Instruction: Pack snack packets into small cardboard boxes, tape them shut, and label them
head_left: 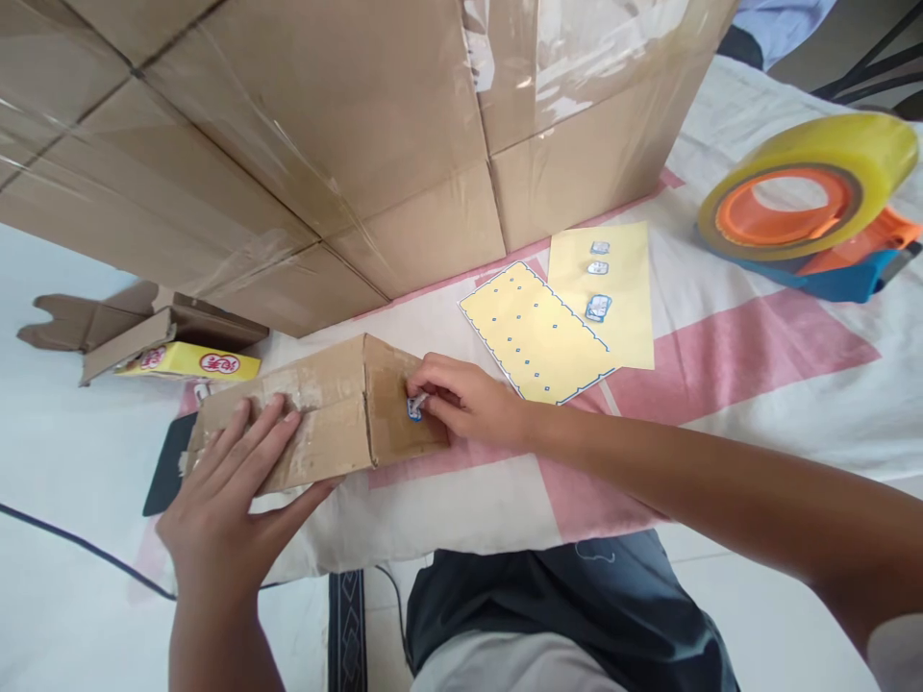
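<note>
The small cardboard box (317,418) lies near on the worktop (721,404), probably light but stiff. The left hand (231,500) presses flat, fingers spread, on top; the right hand (465,399) pinches a small sticker (415,408) against its end face.

A pink-and-white cloth-covered table (757,384) carries taped cartons (324,144), a small cardboard box (324,423), yellow sticker sheets (534,336) and a tape dispenser (814,211).

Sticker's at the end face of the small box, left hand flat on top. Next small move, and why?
Probably press the sticker flat with the right hand fingers. It sits on the end face of the small cardboard box, pinched at one edge, so it looks only partly stuck. The left hand lies flat on top, bracing the box against that push.
</note>
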Demonstrator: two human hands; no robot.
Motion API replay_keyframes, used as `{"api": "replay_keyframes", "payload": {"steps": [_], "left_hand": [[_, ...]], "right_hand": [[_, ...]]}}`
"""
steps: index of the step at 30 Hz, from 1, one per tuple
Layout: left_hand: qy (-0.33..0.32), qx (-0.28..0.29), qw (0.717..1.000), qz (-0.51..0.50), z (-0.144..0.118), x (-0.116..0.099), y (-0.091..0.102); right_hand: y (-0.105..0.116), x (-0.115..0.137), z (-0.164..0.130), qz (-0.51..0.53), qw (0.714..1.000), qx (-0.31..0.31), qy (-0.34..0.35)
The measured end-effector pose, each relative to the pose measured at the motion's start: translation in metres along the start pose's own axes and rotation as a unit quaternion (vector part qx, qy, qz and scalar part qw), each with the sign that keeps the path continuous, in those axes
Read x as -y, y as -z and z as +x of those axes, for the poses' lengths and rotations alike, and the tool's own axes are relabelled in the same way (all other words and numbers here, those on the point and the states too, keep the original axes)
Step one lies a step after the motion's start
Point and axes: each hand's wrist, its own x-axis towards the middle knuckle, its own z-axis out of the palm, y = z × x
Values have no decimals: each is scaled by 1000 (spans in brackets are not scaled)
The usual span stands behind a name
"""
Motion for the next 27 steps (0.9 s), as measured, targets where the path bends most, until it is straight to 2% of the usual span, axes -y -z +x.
{"api": "replay_keyframes", "payload": {"steps": [10,17,21,24,27], "left_hand": [[23,-26,999,-12,0,-6,-3],[9,-21,1000,-1,-1,-2,-4],[12,-27,1000,-1,-1,-4,-4],[20,-35,999,0,0,-7,-4],[23,-42,999,-9,1,-8,-5]], "right_hand": [[11,10,0,-62,995,78,1],[18,8,-1,-68,994,81,12],[15,5,-3,-24,999,46,6],[14,8,4,31,998,-2,-63],[37,17,23,76,981,-19,-179]]}}
